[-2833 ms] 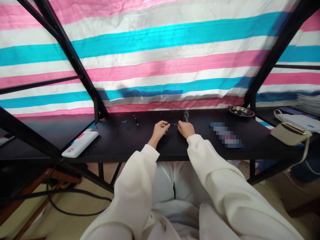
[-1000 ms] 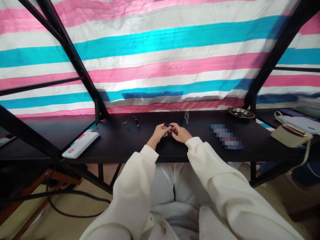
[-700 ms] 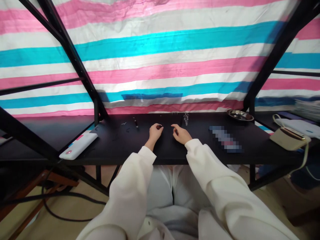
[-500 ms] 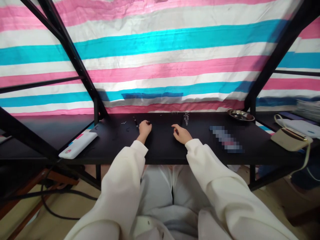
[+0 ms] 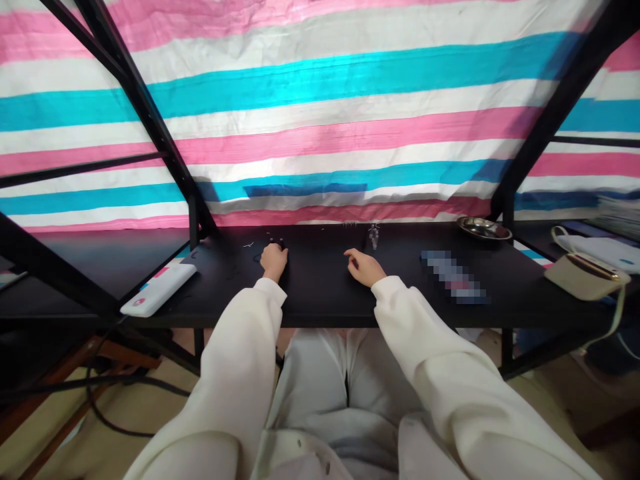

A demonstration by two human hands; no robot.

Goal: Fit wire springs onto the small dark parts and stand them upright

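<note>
Starting far left: nothing doing at the white flat device (image 5: 157, 290), lying on the black table (image 5: 320, 297) well apart from the action. On to the left hand (image 5: 274, 260), reaching out and curled down at the small dark pieces (image 5: 277, 241) near the back edge, fingertips right at them. Pinching one or only touching? Cannot tell, too small and dark on dark. Reads as a setting-down among the loose bits. Calls next for a fine fingertip pinch and a light touch, with such tiny parts so easy to nudge away. Across to the right hand (image 5: 364, 267), resting on the table, loosely spread, forefinger out, gripping nothing, with a little glinting metal piece (image 5: 373, 233) just beyond it. Further right, a blurred strip (image 5: 453, 277), a metal dish (image 5: 484, 228), then a beige bag (image 5: 583, 273), all untouched. Compared with a second ago: no longer working fingertip to fingertip on one dark piece at the middle. Parted now, left swung out to the left, right hardly shifted
</note>
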